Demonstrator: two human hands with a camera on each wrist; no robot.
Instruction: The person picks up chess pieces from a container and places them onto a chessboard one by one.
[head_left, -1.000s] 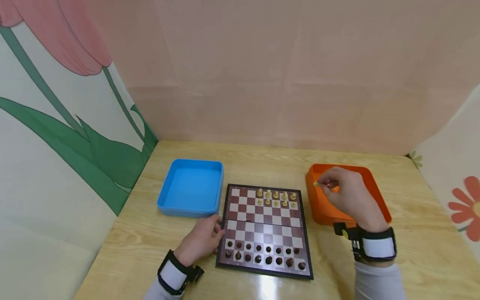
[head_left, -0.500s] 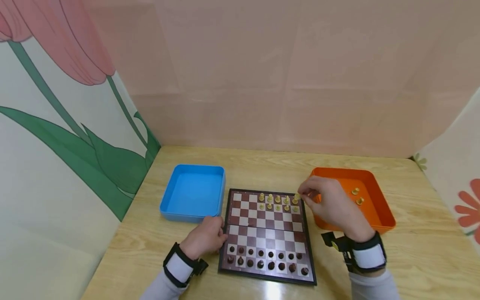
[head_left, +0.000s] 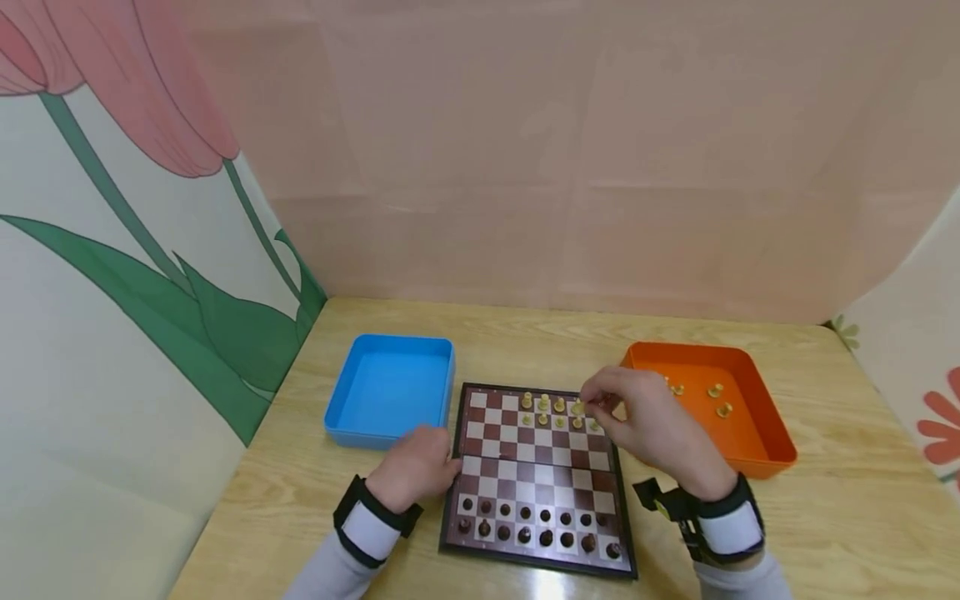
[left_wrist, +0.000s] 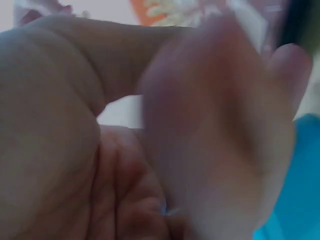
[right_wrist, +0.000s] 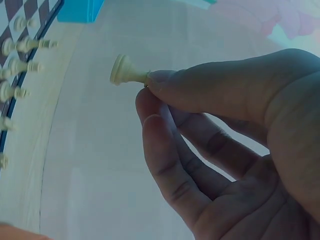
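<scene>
**Inspector A:** Right hand point(head_left: 648, 425)?

**Inspector B:** It hovers over the far right corner of the chessboard point(head_left: 536, 479). Thumb and forefinger pinch a cream chess piece point(right_wrist: 127, 73) by its top, base pointing outward; the other fingers point(right_wrist: 165, 165) are loosely curled beneath.

**Inspector A:** Left hand point(head_left: 416, 469)?

**Inspector B:** It rests on the wooden surface point(head_left: 525, 346) against the board's left edge. Whether its fingers are spread or pressed together, I cannot tell; the wrist view is blurred.

**Inspector A:** Surroundings?

**Inspector B:** Cream pieces point(head_left: 551, 410) stand on the far rows, dark pieces point(head_left: 536, 533) on the near rows. A blue tray point(head_left: 390, 387) sits left of the board; an orange tray point(head_left: 757, 421) on the right holds a few cream pieces.
</scene>
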